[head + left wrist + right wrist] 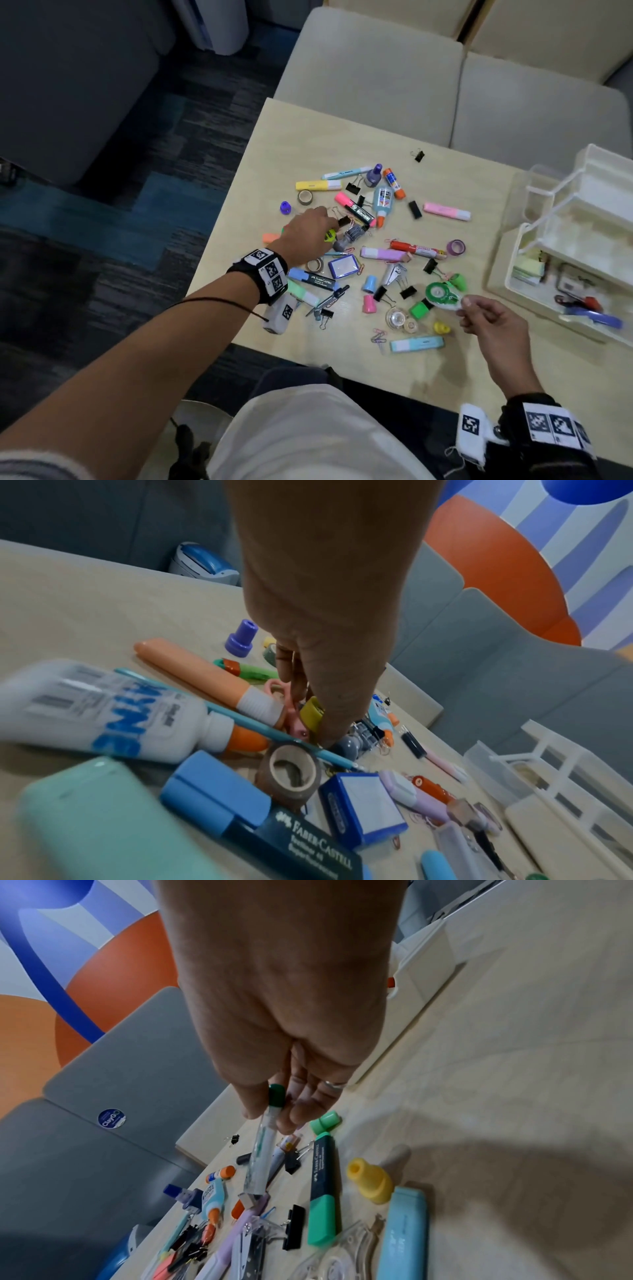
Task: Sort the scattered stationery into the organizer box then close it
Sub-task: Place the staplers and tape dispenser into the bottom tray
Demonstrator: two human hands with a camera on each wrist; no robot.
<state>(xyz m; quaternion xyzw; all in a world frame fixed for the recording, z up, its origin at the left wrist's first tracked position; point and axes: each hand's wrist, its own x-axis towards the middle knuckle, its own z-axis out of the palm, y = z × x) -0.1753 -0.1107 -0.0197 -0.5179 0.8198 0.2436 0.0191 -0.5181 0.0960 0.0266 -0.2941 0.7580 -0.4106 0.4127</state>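
Note:
Scattered stationery lies on the pale wooden table [308, 137]: highlighters, binder clips, glue bottles, tape rolls. My left hand [327, 230] reaches into the left part of the pile, and its fingertips pinch a small yellow item [311, 712] just above pink scissors [274, 692]. My right hand [466, 305] pinches the white tail of a green-and-white correction tape [442, 294], lifted slightly near the pile's right edge. In the right wrist view the correction tape [262, 1153] shows edge-on. The white tiered organizer box [582, 212] stands open at the right, with its trays fanned out.
The organizer's bottom compartment holds sticky notes [529, 269] and a purple item [596, 317]. A lone binder clip [418, 156] lies towards the far edge. Beige sofa cushions [376, 75] border the table's far side. Dark carpet lies to the left; my lap is at the near edge.

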